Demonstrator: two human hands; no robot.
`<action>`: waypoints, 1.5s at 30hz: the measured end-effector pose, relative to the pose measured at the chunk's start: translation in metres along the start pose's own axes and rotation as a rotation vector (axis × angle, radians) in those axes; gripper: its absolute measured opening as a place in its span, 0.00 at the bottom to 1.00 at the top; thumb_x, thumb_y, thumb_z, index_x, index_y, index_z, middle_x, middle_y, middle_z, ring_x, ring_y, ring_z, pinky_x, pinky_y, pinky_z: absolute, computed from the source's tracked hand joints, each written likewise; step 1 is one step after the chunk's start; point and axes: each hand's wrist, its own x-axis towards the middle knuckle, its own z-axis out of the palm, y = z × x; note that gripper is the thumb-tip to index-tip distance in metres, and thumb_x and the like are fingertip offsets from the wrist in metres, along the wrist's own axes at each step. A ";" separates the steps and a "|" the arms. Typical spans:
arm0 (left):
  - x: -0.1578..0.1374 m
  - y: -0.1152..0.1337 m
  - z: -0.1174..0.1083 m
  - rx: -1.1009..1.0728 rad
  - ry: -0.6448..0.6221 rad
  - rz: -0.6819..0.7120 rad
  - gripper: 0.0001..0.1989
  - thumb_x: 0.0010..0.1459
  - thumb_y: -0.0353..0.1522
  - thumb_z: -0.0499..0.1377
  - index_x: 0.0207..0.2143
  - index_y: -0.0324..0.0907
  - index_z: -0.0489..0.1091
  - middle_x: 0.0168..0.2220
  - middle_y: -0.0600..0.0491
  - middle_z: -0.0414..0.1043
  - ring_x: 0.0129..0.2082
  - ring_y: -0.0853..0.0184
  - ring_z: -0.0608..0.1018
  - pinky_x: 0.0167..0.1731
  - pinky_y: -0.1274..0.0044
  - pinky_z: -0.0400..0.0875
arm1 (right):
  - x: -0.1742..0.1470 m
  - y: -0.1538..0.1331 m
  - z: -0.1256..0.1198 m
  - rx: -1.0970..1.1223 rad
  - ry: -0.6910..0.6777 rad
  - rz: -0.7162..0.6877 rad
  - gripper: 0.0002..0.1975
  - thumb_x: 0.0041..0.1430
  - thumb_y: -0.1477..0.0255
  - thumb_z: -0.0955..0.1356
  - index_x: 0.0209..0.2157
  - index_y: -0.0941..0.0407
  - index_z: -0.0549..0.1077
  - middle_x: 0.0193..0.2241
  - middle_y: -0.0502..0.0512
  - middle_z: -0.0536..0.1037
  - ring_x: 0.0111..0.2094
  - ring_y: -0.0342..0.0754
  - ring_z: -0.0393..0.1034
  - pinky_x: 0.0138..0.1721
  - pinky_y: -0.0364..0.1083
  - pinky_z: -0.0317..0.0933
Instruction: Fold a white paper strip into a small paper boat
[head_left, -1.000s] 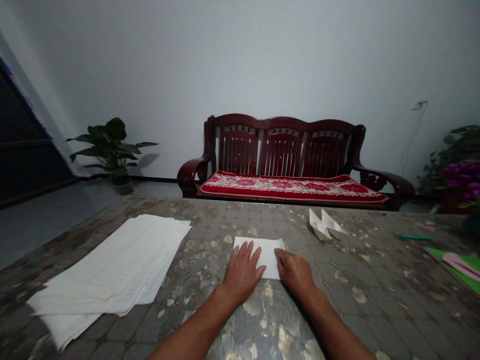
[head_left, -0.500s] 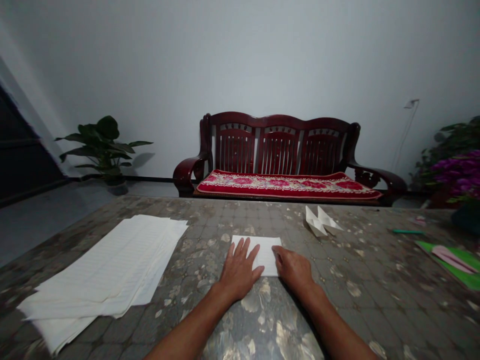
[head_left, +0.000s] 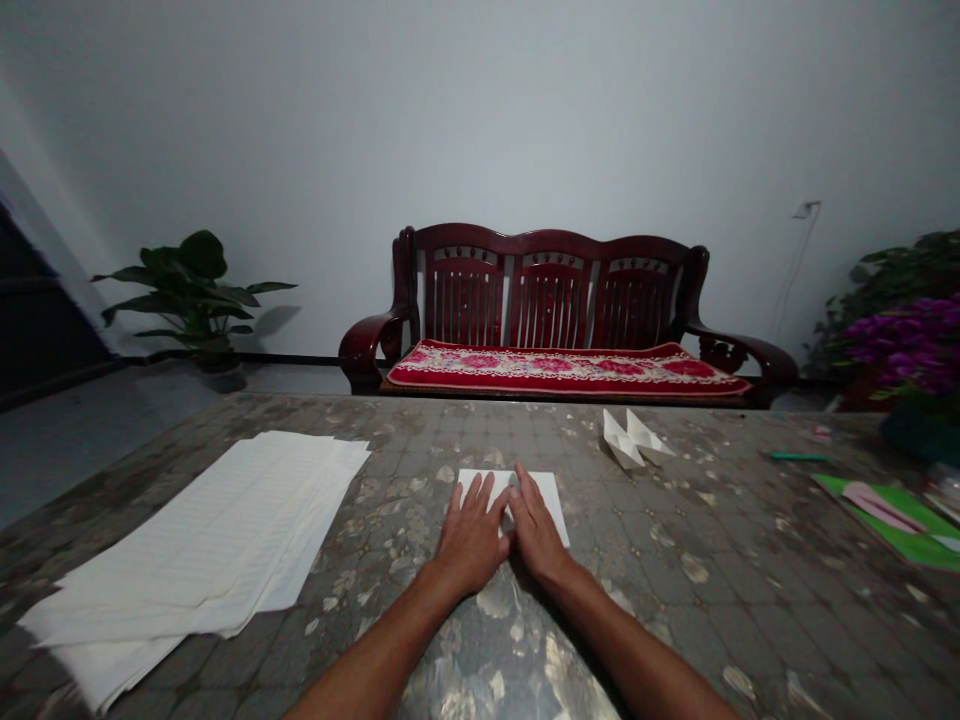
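A small sheet of white paper point(head_left: 553, 497), apparently folded, lies flat on the patterned table under both of my hands. My left hand point(head_left: 472, 535) rests on its left part with the fingers spread. My right hand point(head_left: 534, 525) lies on the middle of the paper, fingers stretched forward and close together, touching the left thumb and forefinger. Much of the paper is hidden beneath the hands. Beyond it to the right stands a folded white paper shape point(head_left: 626, 442) with two pointed, boat-like halves.
A pile of lined white sheets point(head_left: 202, 540) covers the table's left side. At the right lie a teal pen point(head_left: 799, 457) and a green sheet point(head_left: 930, 535) with a pink item on it. Behind the table stands a dark red wooden bench point(head_left: 555, 300).
My right hand has moved left from the paper's right edge onto its middle, its curled fingers now straightened flat. My left hand stays in place on the paper.
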 end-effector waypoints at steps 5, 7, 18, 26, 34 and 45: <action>-0.001 -0.002 -0.001 0.031 -0.030 0.025 0.28 0.68 0.38 0.45 0.69 0.46 0.51 0.72 0.45 0.44 0.71 0.54 0.47 0.67 0.55 0.41 | -0.001 -0.002 0.000 -0.184 -0.057 -0.027 0.38 0.69 0.52 0.48 0.70 0.64 0.49 0.70 0.63 0.49 0.71 0.53 0.40 0.69 0.57 0.41; -0.001 -0.002 -0.003 0.030 -0.037 0.027 0.27 0.69 0.38 0.43 0.69 0.46 0.51 0.72 0.45 0.45 0.71 0.54 0.48 0.67 0.56 0.42 | -0.002 -0.004 -0.004 -0.296 -0.096 -0.025 0.36 0.70 0.55 0.47 0.69 0.64 0.49 0.70 0.63 0.48 0.71 0.54 0.40 0.69 0.58 0.41; -0.006 -0.015 -0.016 0.051 -0.063 -0.024 0.28 0.69 0.41 0.45 0.69 0.45 0.52 0.71 0.44 0.44 0.71 0.54 0.48 0.67 0.57 0.44 | -0.008 -0.005 -0.045 -0.851 -0.219 -0.065 0.34 0.70 0.59 0.52 0.68 0.67 0.52 0.70 0.66 0.49 0.70 0.58 0.40 0.69 0.57 0.35; -0.017 -0.030 -0.028 0.071 -0.081 -0.096 0.29 0.69 0.39 0.46 0.69 0.42 0.51 0.71 0.43 0.44 0.71 0.54 0.48 0.67 0.57 0.45 | -0.010 0.015 -0.084 -0.909 -0.224 -0.041 0.33 0.68 0.61 0.55 0.68 0.67 0.54 0.69 0.67 0.52 0.70 0.60 0.43 0.68 0.62 0.36; -0.018 -0.028 -0.022 0.085 -0.033 -0.106 0.28 0.69 0.38 0.46 0.68 0.43 0.53 0.71 0.44 0.46 0.71 0.54 0.49 0.67 0.56 0.45 | -0.001 -0.044 -0.026 -0.658 -0.173 -0.069 0.31 0.70 0.66 0.51 0.67 0.68 0.55 0.69 0.66 0.52 0.70 0.56 0.43 0.68 0.56 0.41; -0.018 -0.027 -0.026 0.085 -0.060 -0.111 0.28 0.68 0.36 0.45 0.69 0.42 0.52 0.71 0.45 0.45 0.71 0.55 0.49 0.67 0.57 0.44 | 0.000 -0.019 -0.019 -0.734 -0.196 -0.097 0.32 0.69 0.63 0.55 0.67 0.68 0.55 0.69 0.67 0.51 0.70 0.59 0.41 0.69 0.58 0.34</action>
